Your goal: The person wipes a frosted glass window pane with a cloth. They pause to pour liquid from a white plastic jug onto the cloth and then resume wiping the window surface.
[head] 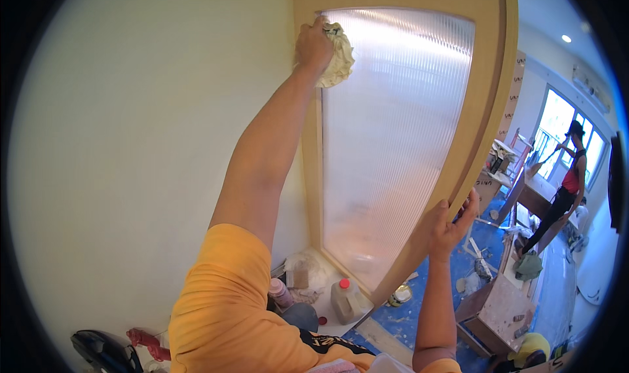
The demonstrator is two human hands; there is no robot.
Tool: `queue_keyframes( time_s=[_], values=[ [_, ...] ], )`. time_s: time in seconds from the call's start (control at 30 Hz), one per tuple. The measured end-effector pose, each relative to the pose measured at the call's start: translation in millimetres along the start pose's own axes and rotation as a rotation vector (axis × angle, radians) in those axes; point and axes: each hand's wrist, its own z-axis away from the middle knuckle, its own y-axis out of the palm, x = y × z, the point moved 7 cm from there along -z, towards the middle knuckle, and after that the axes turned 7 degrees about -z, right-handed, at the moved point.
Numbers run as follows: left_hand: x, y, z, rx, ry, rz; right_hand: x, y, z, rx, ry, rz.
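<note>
My left hand (314, 46) grips a crumpled cream cloth (338, 58) at the upper left corner of a ribbed glass panel (388, 127). The panel sits in a light wood frame (484, 78) beside a plain pale wall. My right hand (452, 223) holds the outer edge of the frame lower down, with its thumb on the near face and the fingers around the edge. Both arms reach out from a yellow shirt.
Below stand a plastic jug (346, 302) with a red cap, a pink bottle (280, 293) and an open can (400, 295). At right, blue floor sheeting (393, 319) lies near wooden boxes (501, 311); a person (572, 176) stands by the windows, others crouch lower down.
</note>
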Motion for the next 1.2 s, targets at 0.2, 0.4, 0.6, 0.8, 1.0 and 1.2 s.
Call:
queue_keyframes(
  time_s=[0.2,0.4,0.6,0.8,1.0,1.2],
  values=[
    [1,-5,-14,-0.007,-0.190,0.136,7,5,0,0.007,-0.033,0.012],
    [-16,-2,3,-0.019,-0.101,0.024,0,-2,-2,0.022,-0.004,-0.024],
    [-16,-1,-1,0.019,-0.209,0.095,4,4,2,0.014,-0.046,0.010],
    [-41,2,15,-0.047,-0.063,0.073,1,2,-4,0.014,-0.030,-0.022],
    [-17,-3,2,0.032,-0.194,0.130,3,3,2,0.014,-0.031,0.008],
    [-84,-12,38,0.007,0.038,0.178,-1,-1,1,-0.001,-0.034,0.006]
  ],
)
